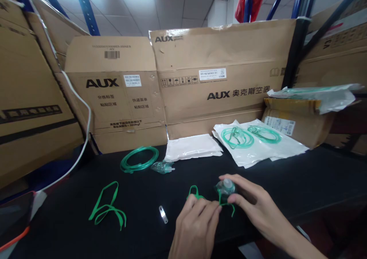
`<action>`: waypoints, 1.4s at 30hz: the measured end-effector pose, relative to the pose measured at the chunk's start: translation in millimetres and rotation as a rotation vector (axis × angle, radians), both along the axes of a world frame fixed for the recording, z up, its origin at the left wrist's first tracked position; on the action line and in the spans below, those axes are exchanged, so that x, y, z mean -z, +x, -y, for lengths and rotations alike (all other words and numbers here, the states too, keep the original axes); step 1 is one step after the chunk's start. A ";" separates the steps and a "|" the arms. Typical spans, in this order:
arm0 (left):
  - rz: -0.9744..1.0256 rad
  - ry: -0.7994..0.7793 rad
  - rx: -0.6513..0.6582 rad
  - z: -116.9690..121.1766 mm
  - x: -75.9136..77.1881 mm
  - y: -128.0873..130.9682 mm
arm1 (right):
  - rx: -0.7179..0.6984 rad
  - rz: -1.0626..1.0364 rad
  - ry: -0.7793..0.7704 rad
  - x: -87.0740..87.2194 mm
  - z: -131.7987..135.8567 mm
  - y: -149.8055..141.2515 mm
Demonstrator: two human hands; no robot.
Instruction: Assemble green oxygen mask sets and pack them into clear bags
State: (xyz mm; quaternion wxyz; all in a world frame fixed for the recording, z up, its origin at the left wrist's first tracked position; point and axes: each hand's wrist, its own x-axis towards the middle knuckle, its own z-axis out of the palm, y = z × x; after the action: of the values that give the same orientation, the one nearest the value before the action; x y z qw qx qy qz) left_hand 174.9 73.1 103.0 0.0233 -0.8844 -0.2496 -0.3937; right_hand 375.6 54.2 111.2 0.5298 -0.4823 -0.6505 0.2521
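Note:
My right hand grips a clear green oxygen mask between thumb and fingers, its whitish round port facing me. Beside it my left hand pinches a green elastic strap. One part of the strap loops up beyond the left knuckles, and an end hangs by the mask near my right thumb. Left of my hands lies a small shiny metal strip. Farther left is a second green strap, loosely looped. Another clear mask rests behind, next to a coil of green tubing.
White packets lie at the back of the black table. Packaged masks with tubing are to their right. A small carton carries another packet. Tall cardboard panels wall the back. A white cable runs down at left.

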 end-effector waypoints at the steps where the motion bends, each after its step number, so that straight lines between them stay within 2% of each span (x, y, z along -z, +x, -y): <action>1: 0.021 -0.014 0.001 0.1 -0.2 0.4 | 0.074 -0.038 0.010 2.4 -1.9 2.3; 4: 0.052 -0.057 -0.002 0.5 2.0 1.0 | 0.362 -0.248 0.037 8.7 -10.1 12.0; 6: 0.056 -0.075 -0.001 1.3 4.3 2.0 | 0.466 -0.359 0.047 10.3 -13.8 16.5; 8: 0.063 -0.073 0.015 2.6 4.5 3.5 | 0.446 -0.374 0.039 9.9 -14.0 16.2; 10: 0.103 -0.062 0.031 3.9 -0.8 3.8 | 0.366 -0.326 0.015 9.0 -11.6 11.7; 13: 0.210 -0.063 -0.001 4.4 -23.4 -5.0 | 0.287 -0.245 -0.001 9.1 -7.7 3.9; 15: 0.280 -0.041 -0.099 4.0 -46.1 -21.1 | 0.271 -0.210 0.003 9.8 -7.0 1.5; 17: 0.308 0.029 -0.255 3.3 -68.6 -46.1 | 0.251 -0.186 0.002 10.2 -7.5 1.3; 20: 0.259 0.129 -0.514 -0.5 -87.7 -95.1 | 0.223 -0.104 -0.007 10.3 -8.4 2.5; 22: 0.190 0.113 -0.690 -5.6 -87.1 -129.0 | 0.234 -0.017 0.009 10.5 -8.3 2.9; 25: -0.010 -0.129 -0.909 -13.9 -74.6 -168.4 | 0.252 0.091 0.084 10.7 -6.9 2.2; 28: -0.059 -0.223 -0.986 -16.1 -63.7 -177.3 | 0.249 0.177 0.181 9.6 -4.3 0.1; 29: -0.030 -0.213 -0.976 -14.9 -61.9 -171.3 | 0.237 0.208 0.209 9.0 -3.4 -0.8; 31: 0.046 -0.209 -0.872 -10.9 -59.7 -146.5 | 0.182 0.264 0.255 7.9 -2.2 -2.4; 33: 0.105 -0.261 -0.657 -6.9 -56.5 -110.3 | 0.088 0.314 0.303 8.3 -1.8 -3.7; 35: 0.103 -0.419 -0.460 -5.3 -49.8 -72.4 | -0.013 0.389 0.360 10.3 -1.8 -4.4; 37: 0.078 -0.571 -0.324 -7.0 -40.0 -42.5 | -0.101 0.513 0.401 12.0 -0.7 -4.5; 39: 0.097 -0.683 -0.242 -10.7 -29.9 -25.3 | -0.154 0.635 0.407 11.2 2.8 -4.5; 42: 0.184 -0.784 -0.214 -14.7 -20.9 -19.6 | -0.164 0.693 0.390 4.0 12.4 -4.6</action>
State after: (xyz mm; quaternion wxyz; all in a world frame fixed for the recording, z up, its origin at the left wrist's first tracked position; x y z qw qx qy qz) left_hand 155.3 87.8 123.9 -0.2969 -0.7565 -0.4722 -0.3415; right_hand 370.9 41.8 107.2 0.3389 -0.3758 -0.8624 -0.0122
